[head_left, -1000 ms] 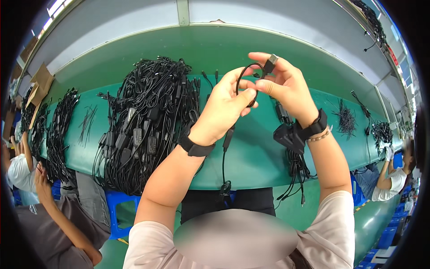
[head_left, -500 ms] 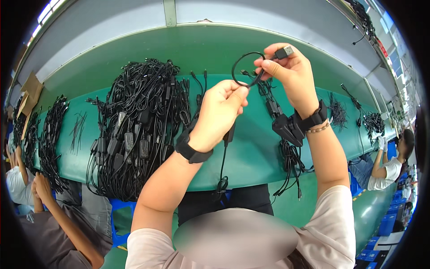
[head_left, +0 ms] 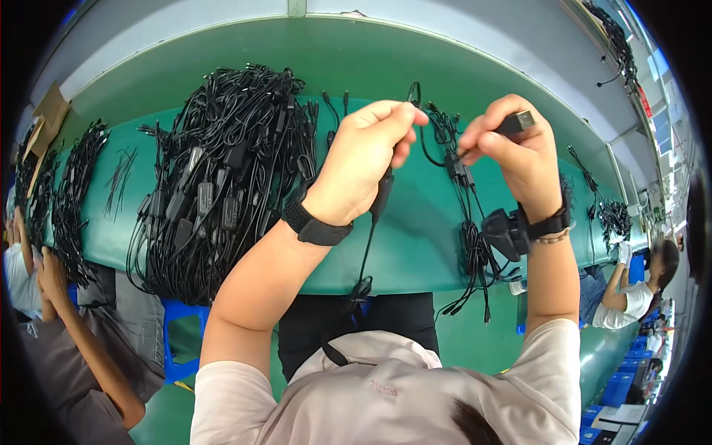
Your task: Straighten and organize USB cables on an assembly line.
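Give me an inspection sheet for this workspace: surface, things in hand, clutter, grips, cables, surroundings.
Surface: green table, with black cables lying on it.
Things in hand: thin black cable; black plug with a metal end.
Clutter: large cable pile on the left; thin dark strips farther left.
Grips: left grip pinches the black cable; right grip holds the black plug.
Cables: smaller bundle on the right, its ends hanging past the near edge.
Surroundings: co-workers at left and right; blue stool.
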Motion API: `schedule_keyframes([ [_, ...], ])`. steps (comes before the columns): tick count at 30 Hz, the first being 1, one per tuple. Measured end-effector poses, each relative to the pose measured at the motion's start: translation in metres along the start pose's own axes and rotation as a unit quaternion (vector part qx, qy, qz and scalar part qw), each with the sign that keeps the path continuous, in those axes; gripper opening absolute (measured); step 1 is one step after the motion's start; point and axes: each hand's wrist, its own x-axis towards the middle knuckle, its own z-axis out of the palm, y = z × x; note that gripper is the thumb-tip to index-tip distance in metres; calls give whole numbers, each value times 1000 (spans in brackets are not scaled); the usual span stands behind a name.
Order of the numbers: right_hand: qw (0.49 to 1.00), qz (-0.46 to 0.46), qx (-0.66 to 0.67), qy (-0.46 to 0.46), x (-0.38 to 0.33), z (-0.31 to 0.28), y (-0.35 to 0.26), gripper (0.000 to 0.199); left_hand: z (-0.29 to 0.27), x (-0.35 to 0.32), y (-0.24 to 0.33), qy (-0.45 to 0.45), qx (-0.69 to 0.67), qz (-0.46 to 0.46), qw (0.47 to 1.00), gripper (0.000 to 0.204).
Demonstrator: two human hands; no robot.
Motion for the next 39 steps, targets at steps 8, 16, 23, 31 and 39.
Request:
schedule_keyframes([
  [8,991,49,54,-113,-30,7,-5,14,21,-23,18,-50,-224,7,973,15],
  [16,987,5,98,-126,-62,2,-29,15,42,-43,27,1,-83,95,992,22],
  [23,994,-4,82,77,-62,-12,-51,8,63,-21,18,-79,71,42,993,32],
  [31,989,-48,-77,116,-17,-26,-17,13,65,0,2,-156,171,33,972,28],
  [39,986,-15,-152,64,3,-13,-3,15,37,3,-14,-107,73,45,991,19],
])
